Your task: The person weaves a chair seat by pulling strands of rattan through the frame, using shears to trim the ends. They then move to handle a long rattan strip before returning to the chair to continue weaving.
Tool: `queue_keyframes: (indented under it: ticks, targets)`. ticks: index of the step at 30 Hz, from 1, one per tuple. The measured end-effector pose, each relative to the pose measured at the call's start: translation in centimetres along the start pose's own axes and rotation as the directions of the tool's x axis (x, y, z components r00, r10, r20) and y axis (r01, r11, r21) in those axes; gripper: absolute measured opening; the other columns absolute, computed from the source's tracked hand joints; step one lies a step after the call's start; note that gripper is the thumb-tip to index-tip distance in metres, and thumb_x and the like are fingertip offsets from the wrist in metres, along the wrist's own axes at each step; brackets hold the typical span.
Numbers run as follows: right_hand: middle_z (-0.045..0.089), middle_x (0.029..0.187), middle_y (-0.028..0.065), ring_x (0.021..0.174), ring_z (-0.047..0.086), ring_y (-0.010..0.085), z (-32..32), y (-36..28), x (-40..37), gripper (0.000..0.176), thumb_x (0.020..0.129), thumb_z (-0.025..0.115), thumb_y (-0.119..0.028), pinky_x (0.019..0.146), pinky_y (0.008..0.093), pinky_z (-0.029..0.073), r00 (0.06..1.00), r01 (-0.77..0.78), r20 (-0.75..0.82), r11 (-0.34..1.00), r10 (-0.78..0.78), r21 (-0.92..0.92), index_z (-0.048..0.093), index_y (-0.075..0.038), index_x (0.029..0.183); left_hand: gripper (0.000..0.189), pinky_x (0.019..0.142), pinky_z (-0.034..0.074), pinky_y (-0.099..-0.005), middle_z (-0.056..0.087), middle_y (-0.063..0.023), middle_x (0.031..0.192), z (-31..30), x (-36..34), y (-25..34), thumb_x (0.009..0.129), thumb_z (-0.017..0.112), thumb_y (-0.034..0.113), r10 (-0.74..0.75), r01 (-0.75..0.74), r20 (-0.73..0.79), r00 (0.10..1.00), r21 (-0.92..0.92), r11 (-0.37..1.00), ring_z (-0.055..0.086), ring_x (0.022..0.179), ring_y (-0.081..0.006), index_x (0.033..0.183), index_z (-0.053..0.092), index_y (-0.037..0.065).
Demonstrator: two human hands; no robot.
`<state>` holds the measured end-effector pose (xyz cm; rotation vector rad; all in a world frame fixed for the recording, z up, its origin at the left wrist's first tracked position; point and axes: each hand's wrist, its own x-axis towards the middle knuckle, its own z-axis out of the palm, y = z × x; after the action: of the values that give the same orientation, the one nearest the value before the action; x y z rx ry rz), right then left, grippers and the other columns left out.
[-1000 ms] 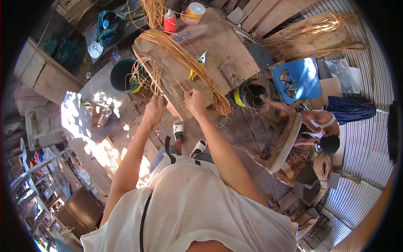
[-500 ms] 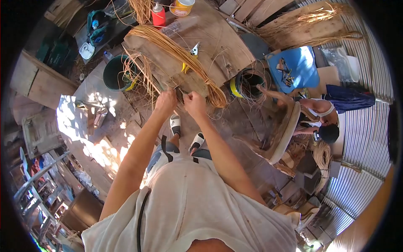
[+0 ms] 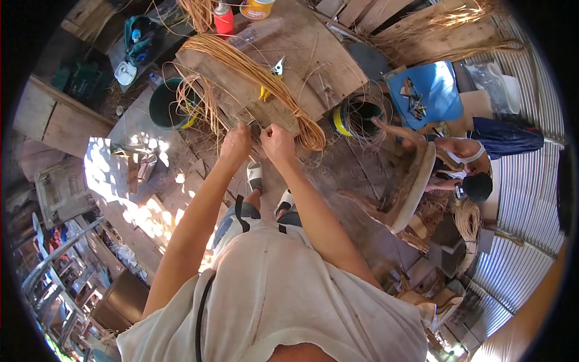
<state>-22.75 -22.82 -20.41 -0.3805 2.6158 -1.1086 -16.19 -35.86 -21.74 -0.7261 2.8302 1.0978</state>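
Observation:
My left hand (image 3: 236, 142) and my right hand (image 3: 278, 143) are both closed, a short gap apart, at the near edge of the wooden work table (image 3: 338, 66). A small dark piece shows between them, too small to name; what each hand grips is hidden by the fingers. Just beyond my hands, a long bundle of rattan strands (image 3: 241, 63) lies bent across the table, its tied end (image 3: 310, 131) hanging over the near edge. Pruning shears (image 3: 277, 68) with yellow handles lie beside the bundle. Loose strands (image 3: 205, 96) hang down at the left of the table.
Dark buckets stand left (image 3: 169, 102) and right (image 3: 342, 117) of the table. A red bottle (image 3: 224, 21) and yellow tub (image 3: 258, 8) sit at the back. At right are a blue stool (image 3: 437, 90) with small items, a wooden chair frame (image 3: 416, 187) and a co-worker (image 3: 467, 160) bending over it.
My hands stay closed and near each other, shifting only slightly. The view has moved a little. The co-worker at right appears slightly farther right and higher.

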Motion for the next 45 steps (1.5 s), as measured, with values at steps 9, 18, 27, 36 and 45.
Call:
queue_keyframes:
  ticks: [9, 18, 27, 36, 45]
  targets:
    - [0.069, 0.082, 0.0194, 0.076, 0.067, 0.0392, -0.4, 0.4, -0.4, 0.014, 0.083, 0.065, -0.019, 0.066, 0.0492, 0.053, 0.988, 0.153, 0.011, 0.975, -0.153, -0.159, 0.066, -0.005, 0.082, 0.029, 0.075, 0.052, -0.0535, 0.065, -0.032, 0.084, -0.2, -0.4, 1.2, 0.1, 0.046, 0.024, -0.078, 0.07, 0.074, 0.994, 0.112, 0.991, 0.065, 0.083, -0.0476, 0.104, 0.05, -0.005]
    - [0.07, 0.085, 0.0182, 0.081, 0.068, 0.0381, -1.3, 0.6, -0.5, 0.017, 0.085, 0.063, -0.022, 0.07, 0.0498, 0.053, 0.983, 0.091, 0.174, 0.971, -0.053, -0.222, 0.067, -0.006, 0.089, 0.03, 0.075, 0.052, -0.0538, 0.065, -0.0326, 0.085, 0.3, -0.4, 1.4, 0.101, 0.047, 0.025, -0.105, 0.095, 0.086, 0.991, 0.115, 0.989, 0.064, 0.084, -0.0481, 0.105, 0.05, -0.005]
    - [0.069, 0.083, 0.0227, 0.08, 0.067, 0.0421, -1.3, 0.5, -1.0, 0.024, 0.091, 0.059, -0.027, 0.072, 0.052, 0.052, 0.991, 0.003, 0.134, 0.989, 0.017, -0.149, 0.067, -0.005, 0.094, 0.019, 0.079, 0.057, -0.0459, 0.068, -0.0231, 0.1, 1.3, -1.0, 2.4, 0.094, 0.054, 0.017, -0.082, 0.036, 0.092, 0.992, 0.422, 0.906, 0.068, 0.097, -0.0375, 0.106, 0.054, 0.003]
    - [0.066, 0.102, 0.0164, 0.1, 0.064, 0.0341, -11.9, 18.6, -20.5, 0.027, 0.09, 0.059, -0.019, 0.079, 0.043, 0.052, 0.957, -0.18, 0.231, 0.984, 0.174, 0.006, 0.062, -0.008, 0.115, 0.019, 0.08, 0.056, -0.0476, 0.069, -0.023, 0.097, 2.1, -1.1, 3.3, 0.095, 0.051, 0.019, -0.154, 0.133, 0.029, 0.988, 0.364, 0.922, 0.068, 0.095, -0.0388, 0.103, 0.056, 0.002]
    - [0.063, 0.119, 0.0213, 0.111, 0.06, 0.0391, -21.0, 28.6, -29.5, 0.046, 0.093, 0.058, -0.033, 0.091, 0.0527, 0.047, 0.824, 0.232, 0.515, 0.691, 0.234, -0.685, 0.051, -0.009, 0.131, 0.021, 0.082, 0.055, -0.0472, 0.069, -0.0244, 0.098, 2.8, -1.2, 2.6, 0.095, 0.05, 0.019, -0.122, 0.118, -0.011, 0.992, 0.369, 0.922, 0.068, 0.097, -0.0397, 0.102, 0.059, 0.002]
